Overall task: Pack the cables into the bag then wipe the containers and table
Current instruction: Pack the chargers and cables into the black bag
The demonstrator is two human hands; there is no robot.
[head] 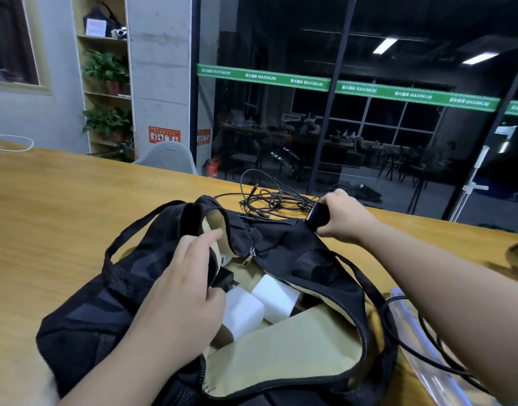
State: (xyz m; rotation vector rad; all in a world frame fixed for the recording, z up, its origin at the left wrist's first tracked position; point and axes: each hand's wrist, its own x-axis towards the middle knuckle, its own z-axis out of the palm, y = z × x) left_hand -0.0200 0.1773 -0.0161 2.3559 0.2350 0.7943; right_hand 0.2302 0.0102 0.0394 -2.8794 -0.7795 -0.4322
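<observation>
Wooden counter (61, 206) carries an unzipped black bag (281, 253) with tan lining and white blocks inside. Packing is the step in hand: the left hand (178, 291) spreads the bag's near-left rim, its grip curled over the fabric, while the right hand (344, 218) at the bag's far edge is clenched on a dark object, perhaps a charger. Black cables (269, 197) lie tangled just behind the bag, thin and springy; gathering them inside likely comes next.
</observation>
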